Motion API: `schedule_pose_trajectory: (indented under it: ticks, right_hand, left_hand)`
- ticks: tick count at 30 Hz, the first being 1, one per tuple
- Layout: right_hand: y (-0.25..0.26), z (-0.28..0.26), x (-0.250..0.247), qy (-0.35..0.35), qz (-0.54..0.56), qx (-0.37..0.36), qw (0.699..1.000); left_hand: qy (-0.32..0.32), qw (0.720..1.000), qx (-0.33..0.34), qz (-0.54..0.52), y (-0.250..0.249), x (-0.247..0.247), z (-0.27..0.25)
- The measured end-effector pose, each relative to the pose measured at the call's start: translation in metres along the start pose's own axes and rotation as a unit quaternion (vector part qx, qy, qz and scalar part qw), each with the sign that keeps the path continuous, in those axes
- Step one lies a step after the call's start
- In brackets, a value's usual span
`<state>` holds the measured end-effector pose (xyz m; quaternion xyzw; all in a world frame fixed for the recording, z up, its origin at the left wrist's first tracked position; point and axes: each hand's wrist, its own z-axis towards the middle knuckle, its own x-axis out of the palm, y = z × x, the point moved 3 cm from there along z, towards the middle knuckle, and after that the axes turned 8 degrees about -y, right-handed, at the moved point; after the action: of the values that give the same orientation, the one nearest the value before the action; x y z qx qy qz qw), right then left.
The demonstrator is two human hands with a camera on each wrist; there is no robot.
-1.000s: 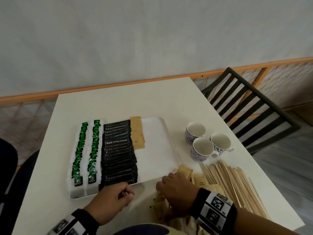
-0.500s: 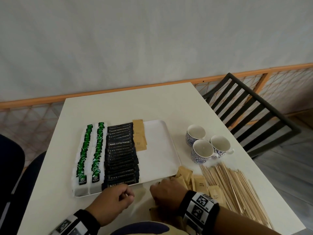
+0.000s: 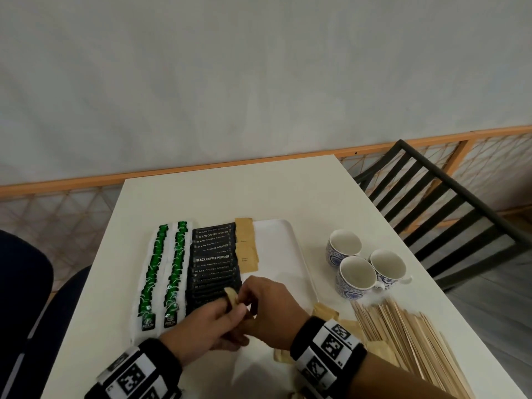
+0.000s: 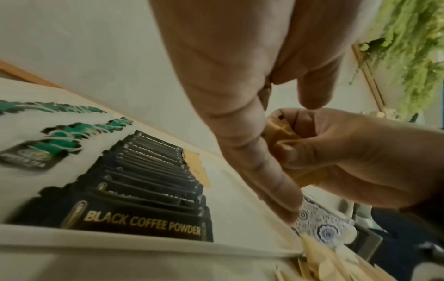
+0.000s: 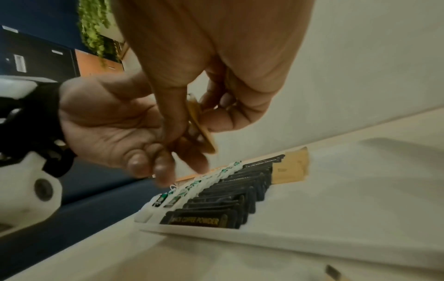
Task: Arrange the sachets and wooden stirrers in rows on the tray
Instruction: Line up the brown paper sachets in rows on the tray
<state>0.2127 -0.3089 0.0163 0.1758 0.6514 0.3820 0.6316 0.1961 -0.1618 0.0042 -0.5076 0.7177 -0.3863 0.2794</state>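
Green and black rows fill the tray's left. Over its near edge, left hand and right hand both pinch brown sachets; a loose grip could drop them onto the black row. Stirrers wait on the tabletop.

Free room is found on the right half of the white tray, bare from the brown sachets to its right rim. The left half is filled by green tea sachets and black coffee sachets. Approach from the right is obstructed by three cups and the wooden stirrers. The far part of the table is unobstructed.
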Motion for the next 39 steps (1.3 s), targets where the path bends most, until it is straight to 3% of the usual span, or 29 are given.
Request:
schedule_pose_trajectory:
  ticks: [4, 9, 14, 23, 28, 33, 36, 39]
  right_hand:
    - [0.004, 0.004, 0.002, 0.014, 0.056, -0.017, 0.998]
    - [-0.013, 0.011, 0.001, -0.034, 0.151, 0.083, 0.984]
    - [-0.023, 0.016, 0.007, 0.018, 0.262, 0.18, 0.948]
    - [-0.029, 0.026, 0.015, 0.114, 0.203, 0.199, 0.952]
    - [-0.032, 0.028, 0.018, 0.092, 0.328, 0.236, 0.91]
    - [-0.029, 0.032, 0.009, 0.11, 0.42, 0.182, 0.882]
    - [-0.032, 0.036, 0.008, 0.092, 0.346, 0.117, 0.927]
    - [-0.039, 0.042, 0.013, 0.048, 0.229, 0.076, 0.969]
  left_hand:
    - [-0.036, 0.993, 0.014, -0.108, -0.01, -0.011, 0.005]
    - [-0.08, 0.986, 0.008, -0.149, -0.006, -0.022, 0.009]
    - [-0.114, 0.988, 0.028, -0.096, -0.008, -0.03, 0.016]
    - [-0.219, 0.972, 0.074, 0.03, -0.009, -0.033, 0.028]
    - [-0.212, 0.975, 0.072, -0.001, -0.007, -0.032, 0.032]
    - [-0.197, 0.976, 0.027, -0.086, -0.003, -0.039, 0.039]
    - [-0.142, 0.983, -0.003, -0.117, -0.004, -0.037, 0.041]
    - [-0.105, 0.992, -0.007, -0.076, -0.005, -0.03, 0.041]
